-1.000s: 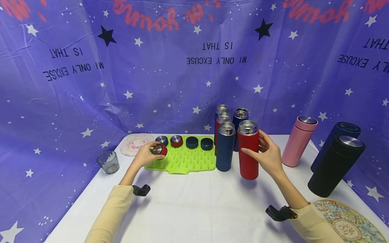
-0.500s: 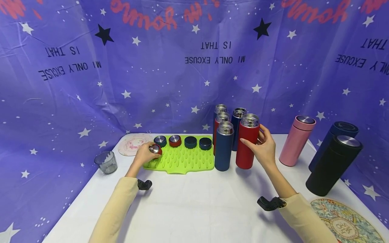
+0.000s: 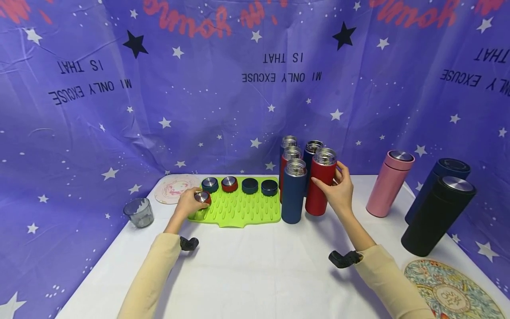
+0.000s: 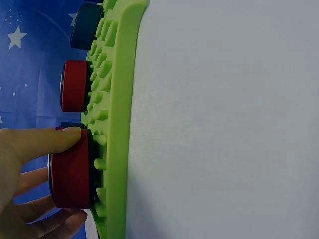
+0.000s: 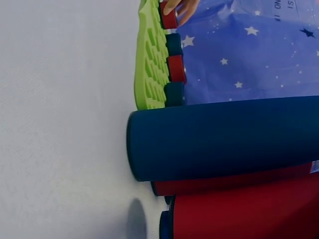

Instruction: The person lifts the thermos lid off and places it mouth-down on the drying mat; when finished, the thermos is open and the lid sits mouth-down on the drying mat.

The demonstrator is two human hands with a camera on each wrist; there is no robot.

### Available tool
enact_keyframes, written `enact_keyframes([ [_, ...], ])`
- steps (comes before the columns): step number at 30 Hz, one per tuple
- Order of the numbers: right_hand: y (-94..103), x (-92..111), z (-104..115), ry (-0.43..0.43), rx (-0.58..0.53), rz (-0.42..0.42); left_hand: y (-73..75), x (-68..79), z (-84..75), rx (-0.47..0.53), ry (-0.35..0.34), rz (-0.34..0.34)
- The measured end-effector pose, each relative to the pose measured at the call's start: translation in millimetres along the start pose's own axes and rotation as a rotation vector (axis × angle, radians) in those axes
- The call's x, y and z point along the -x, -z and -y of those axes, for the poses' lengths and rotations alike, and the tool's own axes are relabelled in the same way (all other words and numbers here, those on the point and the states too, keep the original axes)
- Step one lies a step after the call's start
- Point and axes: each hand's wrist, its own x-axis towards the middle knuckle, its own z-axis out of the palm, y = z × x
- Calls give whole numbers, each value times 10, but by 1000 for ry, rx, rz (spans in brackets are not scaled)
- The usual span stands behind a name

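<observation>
My left hand (image 3: 186,205) grips a red lid with a steel top (image 3: 202,197) at the left end of the green studded drying mat (image 3: 243,217). In the left wrist view that lid (image 4: 72,172) stands at the mat's studs, thumb on one side and fingers round the other. With my right hand (image 3: 339,191) I hold a red thermos bottle (image 3: 320,188), its steel neck uncovered, thumb across the front. It stands right of a lidless blue bottle (image 3: 292,199). Overlapped by that blue bottle, the red bottle (image 5: 249,214) shows low in the right wrist view.
Several more lids, including a red one (image 3: 229,184), line the mat's back edge. Lidless bottles cluster behind the blue one. On the right stand lidded pink (image 3: 390,184), blue and black bottles (image 3: 438,217). A glass cup (image 3: 139,215) is at left; a patterned round mat (image 3: 454,288) lies front right.
My left hand has lowered the red lid onto the mat's front left area. My right hand has carried the red bottle left and back, in beside the other lidless bottles.
</observation>
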Motion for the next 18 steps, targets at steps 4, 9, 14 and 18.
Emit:
enact_keyframes([
  [4,-25,-70,-242,-17,3,-5,34,60,-4,16,-6,-18],
  [9,-55,-105,-345,-34,6,11,78,143,11,29,-22,-57],
  [14,-77,-118,-439,-33,19,-5,96,225,4,33,-88,-106],
  [18,-99,-119,-475,-27,24,-7,87,286,-32,34,-152,-149],
])
